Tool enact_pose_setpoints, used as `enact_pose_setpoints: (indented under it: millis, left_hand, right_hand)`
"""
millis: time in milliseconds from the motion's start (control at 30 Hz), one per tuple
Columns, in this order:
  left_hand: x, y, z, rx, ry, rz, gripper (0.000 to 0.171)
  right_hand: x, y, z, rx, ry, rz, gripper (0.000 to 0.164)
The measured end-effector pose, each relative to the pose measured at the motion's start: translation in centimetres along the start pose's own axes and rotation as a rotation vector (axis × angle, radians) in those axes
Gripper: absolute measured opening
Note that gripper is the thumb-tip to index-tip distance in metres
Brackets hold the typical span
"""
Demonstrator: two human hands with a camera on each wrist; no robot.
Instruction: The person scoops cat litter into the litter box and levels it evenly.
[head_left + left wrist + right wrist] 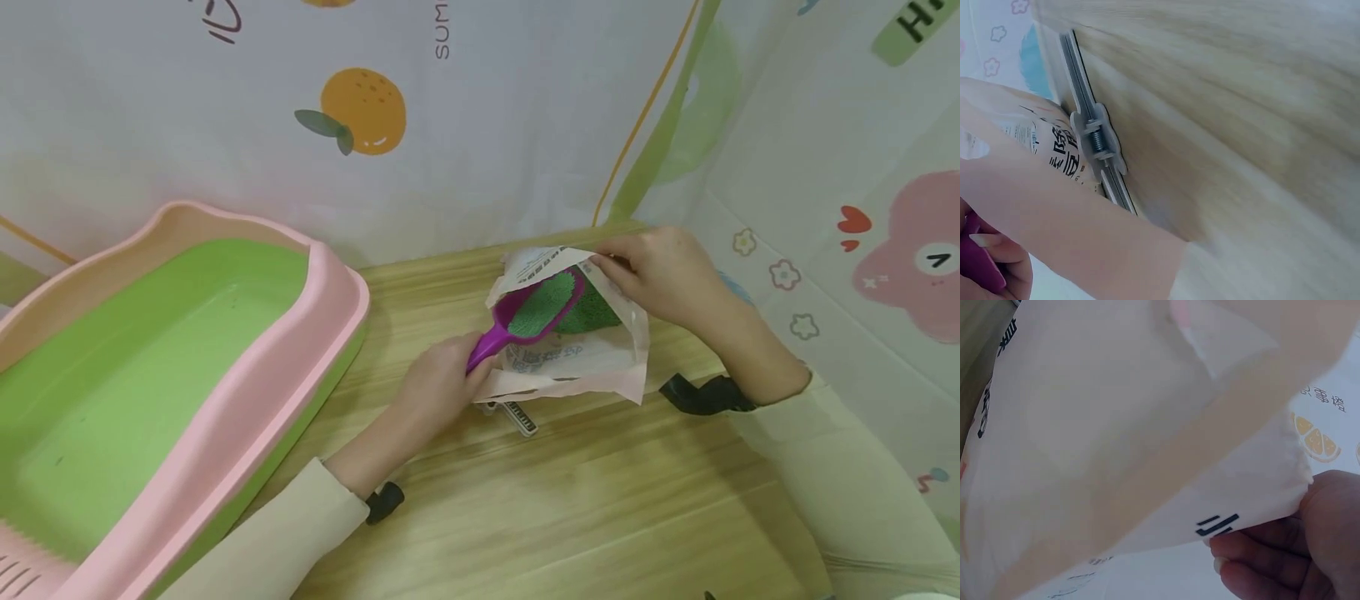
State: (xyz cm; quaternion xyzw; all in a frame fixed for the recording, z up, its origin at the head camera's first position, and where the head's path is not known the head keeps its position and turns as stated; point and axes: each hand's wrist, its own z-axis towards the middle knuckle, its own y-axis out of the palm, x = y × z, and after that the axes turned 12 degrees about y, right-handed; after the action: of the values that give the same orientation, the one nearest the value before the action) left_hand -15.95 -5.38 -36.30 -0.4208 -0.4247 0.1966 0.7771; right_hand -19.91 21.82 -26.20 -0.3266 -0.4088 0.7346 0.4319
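My left hand [442, 379] grips the handle of a purple scoop [491, 343]. Green granules [545, 305] fill the scoop's bowl, which is at the mouth of a pale printed bag [570, 371]. More dark green granules [592, 312] show inside the bag behind the scoop. At the bag's upper right edge, my right hand [663, 271] pinches the rim between thumb and fingers and the mouth gapes. In the right wrist view, the fingers [1260, 562] hold the bag's edge [1254, 500]. The left wrist view shows part of the purple handle [982, 262] in the left hand.
A large litter box [337, 287] with a pink rim and green tub stands at left. A grey sealing clip [1094, 134] with a spring lies on the wooden table [570, 517] beside the bag. Printed curtains [480, 150] hang behind and at right.
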Motion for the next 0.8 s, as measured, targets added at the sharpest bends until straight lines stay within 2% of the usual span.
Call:
enact_pose_setpoints:
  millis: [133, 300, 500, 800]
  left_hand:
    - [-0.1, 0.2, 0.0, 0.011, 0.003, -0.006, 0.020]
    - [-0.1, 0.0, 0.0, -0.007, -0.007, -0.017, 0.019]
    - [0.1, -0.7, -0.3, -0.033, -0.008, -0.002, 0.021]
    - [1.2, -2.3, -1.4, -0.055, -0.005, 0.033, 0.021]
  right_hand:
    - [0.0, -0.1, 0.0, 0.012, -0.004, -0.001, 0.017]
    - [0.2, 0.1, 0.0, 0.016, -0.002, -0.017, 0.016]
    - [0.4, 0.1, 0.1, 0.023, -0.010, -0.009, 0.014]
    - [0.5, 0.1, 0.2, 0.039, -0.036, 0.002, 0.015]
